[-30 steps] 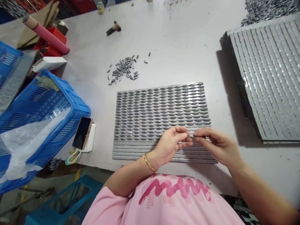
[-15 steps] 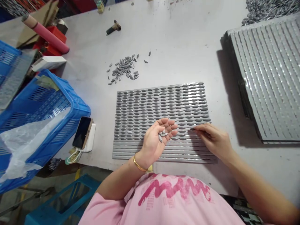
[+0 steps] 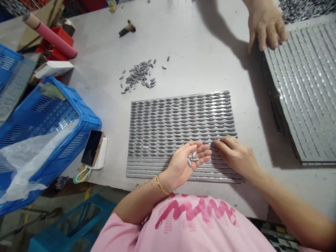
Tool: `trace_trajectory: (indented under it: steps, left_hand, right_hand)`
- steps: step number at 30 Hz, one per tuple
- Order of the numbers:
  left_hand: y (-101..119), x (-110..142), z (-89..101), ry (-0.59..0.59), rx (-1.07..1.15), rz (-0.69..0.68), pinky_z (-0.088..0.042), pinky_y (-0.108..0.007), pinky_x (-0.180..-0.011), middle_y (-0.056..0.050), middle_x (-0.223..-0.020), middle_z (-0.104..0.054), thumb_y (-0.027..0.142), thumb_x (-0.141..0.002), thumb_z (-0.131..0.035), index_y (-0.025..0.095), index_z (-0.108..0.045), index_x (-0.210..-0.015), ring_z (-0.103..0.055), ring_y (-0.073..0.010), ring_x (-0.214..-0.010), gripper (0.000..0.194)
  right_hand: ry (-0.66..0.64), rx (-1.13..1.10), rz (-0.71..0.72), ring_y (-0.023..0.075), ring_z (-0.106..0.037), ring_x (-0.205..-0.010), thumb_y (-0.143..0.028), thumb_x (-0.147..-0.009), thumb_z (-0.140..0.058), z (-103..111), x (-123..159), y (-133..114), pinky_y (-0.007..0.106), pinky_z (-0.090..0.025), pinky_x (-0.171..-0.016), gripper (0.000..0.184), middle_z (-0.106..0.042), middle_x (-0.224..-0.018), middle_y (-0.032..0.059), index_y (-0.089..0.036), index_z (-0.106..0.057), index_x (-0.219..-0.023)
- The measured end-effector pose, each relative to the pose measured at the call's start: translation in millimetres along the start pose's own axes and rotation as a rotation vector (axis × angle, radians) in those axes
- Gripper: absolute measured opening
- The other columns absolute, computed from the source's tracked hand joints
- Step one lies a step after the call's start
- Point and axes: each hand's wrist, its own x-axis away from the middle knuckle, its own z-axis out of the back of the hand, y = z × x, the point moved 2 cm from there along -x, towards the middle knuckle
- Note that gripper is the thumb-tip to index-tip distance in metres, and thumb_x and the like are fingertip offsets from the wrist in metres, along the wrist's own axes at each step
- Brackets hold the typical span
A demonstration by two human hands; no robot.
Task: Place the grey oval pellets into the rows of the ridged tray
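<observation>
Several grey oval metal pieces (image 3: 192, 157) lie in the open, cupped palm of the left hand (image 3: 181, 162), set apart from the right hand (image 3: 236, 156), whose fingertips (image 3: 219, 142) touch the filled rows of the grooved tray (image 3: 147, 171) on the bench (image 3: 183, 52), while a co-worker's hand (image 3: 266, 26) hangs beside a stacked tray (image 3: 307, 87).

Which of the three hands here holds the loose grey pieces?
The person's left hand, with the gold bangle, palm up around a few grey pieces; the right hand and the co-worker's hand show none.
</observation>
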Motion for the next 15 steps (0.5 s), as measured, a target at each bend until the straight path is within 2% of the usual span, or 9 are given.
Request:
trace_trajectory:
  steps: [7, 9, 12, 15]
  left_hand:
    - [1, 2, -5.7, -0.012, 0.029, 0.036, -0.052, -0.047, -0.101, -0.02, -0.116, -0.069, 0.032, -0.098, -0.052, 0.012, -0.061, -0.102, -0.071, -0.0253, -0.1, 0.023]
    - [1, 1, -5.5, -0.017, 0.048, 0.036, -0.052, -0.046, -0.1, -0.021, -0.117, -0.068, 0.037, -0.098, -0.05, 0.012, -0.061, -0.103, -0.07, -0.0252, -0.1, 0.027]
    - [0, -1, -5.1, -0.038, 0.05, 0.033, -0.053, -0.043, -0.096, -0.018, -0.115, -0.068, 0.038, -0.099, -0.049, 0.012, -0.062, -0.101, -0.069, -0.0216, -0.095, 0.029]
    - [-3, -6, -7.3, -0.109, 0.0, 0.034, -0.055, -0.033, -0.086, -0.013, -0.107, -0.068, 0.042, -0.1, -0.046, 0.014, -0.065, -0.1, -0.066, -0.0167, -0.088, 0.034]
  right_hand:
    - [-0.097, 0.016, 0.07, 0.018, -0.058, -0.08, -0.008, -0.091, -0.055, 5, -6, 3, 0.029, -0.035, -0.058, 0.016, -0.066, -0.084, 0.0052, -0.017, -0.066, -0.097]
    - [-0.05, -0.045, 0.035, 0.0181, -0.06, -0.083, -0.01, -0.092, -0.056, 11, -8, 3, 0.029, -0.039, -0.062, 0.018, -0.067, -0.09, 0.0057, -0.017, -0.066, -0.106]
    - [0.05, -0.266, -0.008, 0.0192, -0.06, -0.09, -0.013, -0.092, -0.06, 23, -15, -5, 0.03, -0.047, -0.073, 0.034, -0.068, -0.105, 0.0085, -0.019, -0.062, -0.125]
    - [-0.002, -0.465, 0.049, 0.0228, -0.058, -0.101, -0.016, -0.09, -0.063, 29, -24, -20, 0.038, -0.05, -0.086, 0.041, -0.064, -0.123, 0.0115, -0.023, -0.061, -0.13]
